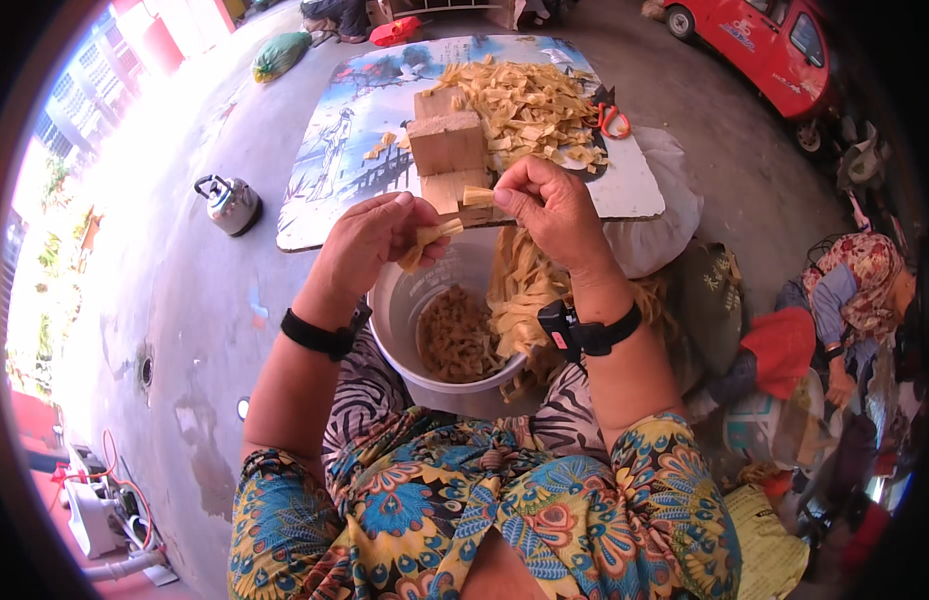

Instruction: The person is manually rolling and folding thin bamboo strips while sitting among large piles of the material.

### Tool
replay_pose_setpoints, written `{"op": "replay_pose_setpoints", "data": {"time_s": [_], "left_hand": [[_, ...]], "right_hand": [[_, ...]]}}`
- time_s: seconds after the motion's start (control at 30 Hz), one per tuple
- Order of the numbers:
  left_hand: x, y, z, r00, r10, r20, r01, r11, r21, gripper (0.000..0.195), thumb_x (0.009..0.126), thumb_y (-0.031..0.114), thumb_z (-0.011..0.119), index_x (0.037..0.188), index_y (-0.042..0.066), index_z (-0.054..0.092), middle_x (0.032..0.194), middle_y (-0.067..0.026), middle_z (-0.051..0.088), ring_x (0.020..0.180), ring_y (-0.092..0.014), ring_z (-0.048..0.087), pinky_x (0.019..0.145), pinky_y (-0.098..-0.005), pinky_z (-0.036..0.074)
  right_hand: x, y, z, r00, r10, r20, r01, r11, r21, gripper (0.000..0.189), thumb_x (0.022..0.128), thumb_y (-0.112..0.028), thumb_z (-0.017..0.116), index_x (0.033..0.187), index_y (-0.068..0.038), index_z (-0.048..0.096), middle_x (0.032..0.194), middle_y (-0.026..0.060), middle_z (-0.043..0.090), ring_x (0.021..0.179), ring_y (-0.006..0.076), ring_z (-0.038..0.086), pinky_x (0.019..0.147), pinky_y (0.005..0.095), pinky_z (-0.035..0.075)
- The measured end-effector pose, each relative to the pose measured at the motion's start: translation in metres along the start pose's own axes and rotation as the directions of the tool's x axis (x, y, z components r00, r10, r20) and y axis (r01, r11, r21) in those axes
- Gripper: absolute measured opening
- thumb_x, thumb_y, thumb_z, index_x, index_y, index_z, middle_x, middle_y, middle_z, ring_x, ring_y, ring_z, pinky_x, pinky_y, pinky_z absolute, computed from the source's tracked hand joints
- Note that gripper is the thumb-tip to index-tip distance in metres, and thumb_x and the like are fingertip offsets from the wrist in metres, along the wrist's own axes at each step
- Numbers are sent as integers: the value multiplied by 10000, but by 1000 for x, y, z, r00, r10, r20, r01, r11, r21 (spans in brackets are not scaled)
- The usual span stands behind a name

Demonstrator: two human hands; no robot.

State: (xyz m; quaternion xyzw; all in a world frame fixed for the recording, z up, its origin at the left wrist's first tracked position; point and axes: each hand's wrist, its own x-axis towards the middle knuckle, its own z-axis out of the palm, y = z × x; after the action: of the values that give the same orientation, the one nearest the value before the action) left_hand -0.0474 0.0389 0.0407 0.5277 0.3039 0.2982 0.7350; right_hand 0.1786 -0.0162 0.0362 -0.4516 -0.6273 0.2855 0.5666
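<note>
My left hand (393, 229) holds a folded, yellowish dried strip (427, 244) over a white plastic bucket (386, 330). In my right hand (551, 206), thumb and fingers pinch a short flat piece (477, 196) of similar material, its free end in front of the stacked wooden blocks (446, 142). Small brown pieces (457, 337) lie at the bottom of the bucket. Long yellow strips (521, 300) hang over its right side, partly hidden by my right forearm. A heap of cut flat pieces (521, 105) covers the far right of the printed board (322, 214).
Scissors with orange handles (613, 121) rest beside the heap. A metal kettle (230, 205) stands on the concrete floor to the left. On the right, another person (847, 300) bends over a container (779, 420). A red vehicle (772, 52) is parked at far right.
</note>
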Motion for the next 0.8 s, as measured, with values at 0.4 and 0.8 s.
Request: {"op": "replay_pose_setpoints", "data": {"time_s": [0.4,0.8], "left_hand": [[-31,16,35,886,462,20,-279,499,821,285,847,-38,479,1092,42,602,681,-17,594,585,-62,540,544,-209,455],[-16,19,60,776,594,214,-585,549,597,520,803,-111,358,1295,7,477,1017,-143,632,651,-196,616,615,-265,495]], "right_hand": [[-13,-8,-12,943,83,321,-62,995,-77,132,831,-89,663,885,-31,558,782,-4,607,720,65,534,649,213,436],[-22,-77,-3,919,-390,-60,393,919,31,79,834,-59,647,887,-50,589,702,60,597,651,129,594,596,243,466]]}}
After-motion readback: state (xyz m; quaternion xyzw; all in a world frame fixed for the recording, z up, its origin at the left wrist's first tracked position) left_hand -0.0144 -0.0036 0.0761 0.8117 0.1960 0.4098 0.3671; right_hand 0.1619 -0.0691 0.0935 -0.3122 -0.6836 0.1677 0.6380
